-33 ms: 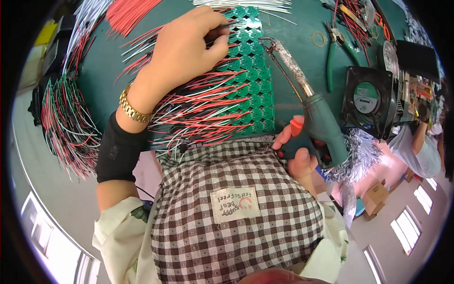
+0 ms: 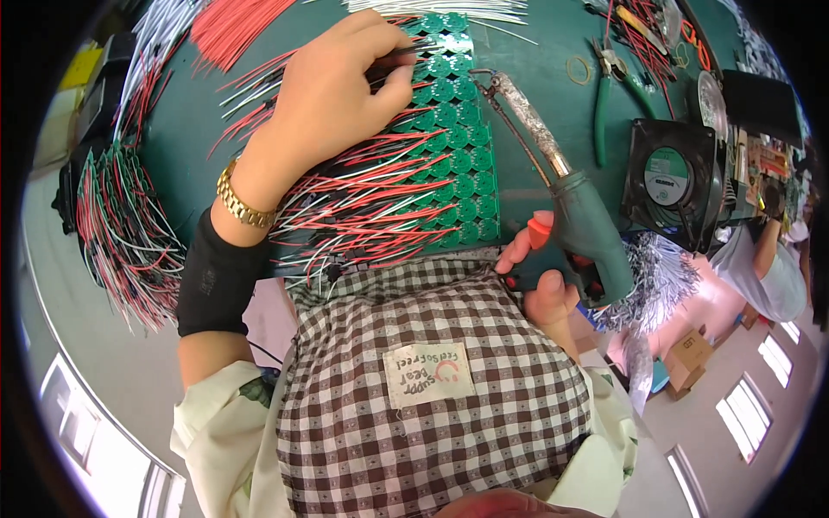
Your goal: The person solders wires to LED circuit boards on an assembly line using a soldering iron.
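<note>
Soldering gun (image 2: 593,233) gripped by right hand (image 2: 553,300); thin wires (image 2: 427,48) pinched by left hand (image 2: 332,93) beside green circuit boards (image 2: 464,184) on table (image 2: 548,65).

A dark-green, pistol-shaped soldering gun (image 2: 594,237) slants just beside a long panel of round green circuit boards (image 2: 471,183). Thin red, white and black wires (image 2: 358,194) fan leftward from the panel.

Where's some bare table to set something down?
Bare table lies between the gold wristband and leftmost wire bundle, and between the soldering iron and green pliers. It's crowded left of the circuit boards, with red and white wires.
</note>
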A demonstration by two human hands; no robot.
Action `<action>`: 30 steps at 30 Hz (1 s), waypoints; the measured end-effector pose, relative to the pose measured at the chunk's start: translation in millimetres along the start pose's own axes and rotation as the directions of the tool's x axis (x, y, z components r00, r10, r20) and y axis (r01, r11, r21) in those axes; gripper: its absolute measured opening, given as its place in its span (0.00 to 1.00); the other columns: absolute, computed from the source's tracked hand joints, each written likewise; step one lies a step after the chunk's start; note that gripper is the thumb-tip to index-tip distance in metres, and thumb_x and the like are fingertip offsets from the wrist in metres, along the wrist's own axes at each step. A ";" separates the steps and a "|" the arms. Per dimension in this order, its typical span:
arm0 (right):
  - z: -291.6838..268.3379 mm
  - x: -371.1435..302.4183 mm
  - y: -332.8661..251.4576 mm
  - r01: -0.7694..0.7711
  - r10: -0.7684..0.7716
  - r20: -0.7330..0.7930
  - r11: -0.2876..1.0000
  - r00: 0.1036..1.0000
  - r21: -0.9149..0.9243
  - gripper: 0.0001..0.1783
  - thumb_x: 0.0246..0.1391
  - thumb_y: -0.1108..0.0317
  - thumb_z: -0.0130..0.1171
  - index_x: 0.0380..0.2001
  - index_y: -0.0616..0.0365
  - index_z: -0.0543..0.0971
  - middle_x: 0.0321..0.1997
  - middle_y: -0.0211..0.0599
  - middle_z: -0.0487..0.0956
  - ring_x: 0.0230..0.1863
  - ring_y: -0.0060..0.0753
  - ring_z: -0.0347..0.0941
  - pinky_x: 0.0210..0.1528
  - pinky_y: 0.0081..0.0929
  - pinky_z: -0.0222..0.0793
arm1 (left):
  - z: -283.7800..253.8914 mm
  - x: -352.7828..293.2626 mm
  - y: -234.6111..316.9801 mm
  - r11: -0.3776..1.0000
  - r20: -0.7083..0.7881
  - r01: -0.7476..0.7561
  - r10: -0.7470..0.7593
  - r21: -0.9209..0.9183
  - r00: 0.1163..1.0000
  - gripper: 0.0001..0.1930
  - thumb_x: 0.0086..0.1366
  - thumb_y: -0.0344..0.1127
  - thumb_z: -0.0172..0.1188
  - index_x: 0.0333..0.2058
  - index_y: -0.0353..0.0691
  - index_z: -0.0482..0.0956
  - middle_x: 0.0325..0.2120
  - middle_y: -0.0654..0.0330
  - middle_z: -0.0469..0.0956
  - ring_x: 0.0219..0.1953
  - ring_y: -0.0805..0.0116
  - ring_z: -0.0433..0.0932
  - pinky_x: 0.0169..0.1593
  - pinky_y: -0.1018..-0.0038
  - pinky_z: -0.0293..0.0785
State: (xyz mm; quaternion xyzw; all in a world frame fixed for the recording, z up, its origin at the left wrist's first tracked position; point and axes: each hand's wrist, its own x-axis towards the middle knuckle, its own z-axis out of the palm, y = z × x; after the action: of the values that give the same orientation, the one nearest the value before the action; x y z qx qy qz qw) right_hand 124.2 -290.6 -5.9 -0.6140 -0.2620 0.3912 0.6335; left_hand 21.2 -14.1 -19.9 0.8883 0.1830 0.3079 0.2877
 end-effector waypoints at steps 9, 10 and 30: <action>0.6 -2.6 0.9 -0.031 0.029 0.042 0.998 0.999 0.045 0.44 0.45 0.41 0.62 0.54 0.63 0.61 0.30 0.38 0.70 0.27 0.31 0.71 0.30 0.27 0.70 | -12.6 3.6 9.4 0.985 0.118 0.041 -0.021 -0.170 0.993 0.06 0.49 0.28 0.59 0.27 0.36 0.75 0.26 0.60 0.72 0.26 0.66 0.74 0.28 0.74 0.71; 0.5 -3.3 1.3 -0.033 0.031 0.054 0.999 0.998 0.030 0.44 0.44 0.40 0.62 0.54 0.62 0.61 0.30 0.38 0.70 0.28 0.31 0.70 0.31 0.27 0.70 | -10.1 2.0 9.8 0.989 0.126 0.040 -0.022 -0.140 0.992 0.05 0.48 0.28 0.59 0.27 0.37 0.75 0.26 0.61 0.72 0.25 0.66 0.74 0.28 0.74 0.71; -4.1 0.2 -3.8 -0.067 0.122 0.209 0.965 0.970 -0.253 0.33 0.47 0.42 0.60 0.45 0.58 0.67 0.32 0.35 0.71 0.30 0.28 0.70 0.33 0.26 0.67 | -7.6 -1.3 14.4 0.998 0.138 0.068 -0.065 -0.015 0.988 0.04 0.46 0.28 0.59 0.24 0.38 0.73 0.26 0.62 0.72 0.22 0.64 0.74 0.27 0.72 0.71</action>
State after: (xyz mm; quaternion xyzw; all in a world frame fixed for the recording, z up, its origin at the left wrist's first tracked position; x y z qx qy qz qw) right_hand 128.3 -292.5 -2.7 -0.6513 -0.3476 0.4524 0.5003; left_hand 17.3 -22.8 -6.6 0.8979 0.1893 0.2380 0.3183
